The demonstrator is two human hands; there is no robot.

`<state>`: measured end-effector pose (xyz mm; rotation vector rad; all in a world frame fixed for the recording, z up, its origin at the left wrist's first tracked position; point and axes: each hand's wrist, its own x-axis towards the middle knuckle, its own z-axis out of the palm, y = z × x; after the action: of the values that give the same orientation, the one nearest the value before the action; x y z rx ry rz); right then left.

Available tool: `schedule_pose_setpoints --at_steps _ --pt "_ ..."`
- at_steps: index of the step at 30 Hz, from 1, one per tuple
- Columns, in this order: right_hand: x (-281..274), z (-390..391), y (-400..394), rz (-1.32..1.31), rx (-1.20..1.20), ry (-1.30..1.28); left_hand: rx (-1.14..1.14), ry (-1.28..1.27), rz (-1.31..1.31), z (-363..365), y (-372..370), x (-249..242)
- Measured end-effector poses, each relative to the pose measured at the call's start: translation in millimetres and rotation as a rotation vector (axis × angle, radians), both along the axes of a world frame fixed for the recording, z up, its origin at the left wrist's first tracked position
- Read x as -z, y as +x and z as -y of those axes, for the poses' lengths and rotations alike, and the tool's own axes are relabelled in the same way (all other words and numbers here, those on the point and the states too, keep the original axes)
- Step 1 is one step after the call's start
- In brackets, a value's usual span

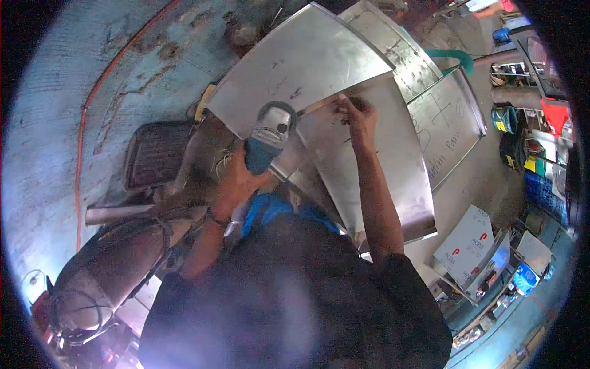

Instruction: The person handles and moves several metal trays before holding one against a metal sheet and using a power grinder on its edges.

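Observation:
My left hand [236, 184] is wrapped round the teal body of an angle grinder [268, 138]. The grinder's silver head and dark round disc lie at the lower edge of a bent metal sheet [301, 55]. Close to that sheet's right edge, my right hand [359, 120] has its fingers curled together; whether something small is between them I cannot make out. Beneath my right forearm lies a second metal sheet [381, 172], its surface smudged dark near the fingers.
More metal panels lie behind, one with handwriting [452, 132]. A gas cylinder [104, 270] with cables lies at lower left, below a dark ribbed pad [157, 154]. An orange hose [83, 141] runs along the blue floor. Printed white boards [464, 246] stand at right.

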<state>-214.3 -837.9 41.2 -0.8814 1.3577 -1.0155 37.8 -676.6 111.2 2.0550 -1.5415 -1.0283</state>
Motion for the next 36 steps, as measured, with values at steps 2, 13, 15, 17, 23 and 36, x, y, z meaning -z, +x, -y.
schedule_pose_setpoints --at_steps 2,13,15,17,23,36 --pt "5.8 -1.4 2.9 0.004 -0.016 -0.022 0.010 0.082 -0.002 -2.1 8.4 16.7" --pt "14.6 -9.5 17.0 0.057 -0.097 0.076 -0.030 0.115 -0.043 -10.6 7.6 16.6" --pt "23.7 -9.9 18.2 0.062 -0.108 0.042 -0.044 0.091 -0.130 -9.4 4.4 8.7" --pt "24.7 -12.0 19.0 0.048 -0.114 0.027 -0.038 0.102 -0.081 -9.6 3.7 6.8" --pt "9.4 -21.9 35.7 0.063 -0.088 0.099 -0.033 0.032 0.017 -21.5 4.4 17.7" --pt "38.9 -32.4 42.9 -0.104 -0.260 0.025 -0.055 0.134 -0.001 -22.5 4.4 14.5"
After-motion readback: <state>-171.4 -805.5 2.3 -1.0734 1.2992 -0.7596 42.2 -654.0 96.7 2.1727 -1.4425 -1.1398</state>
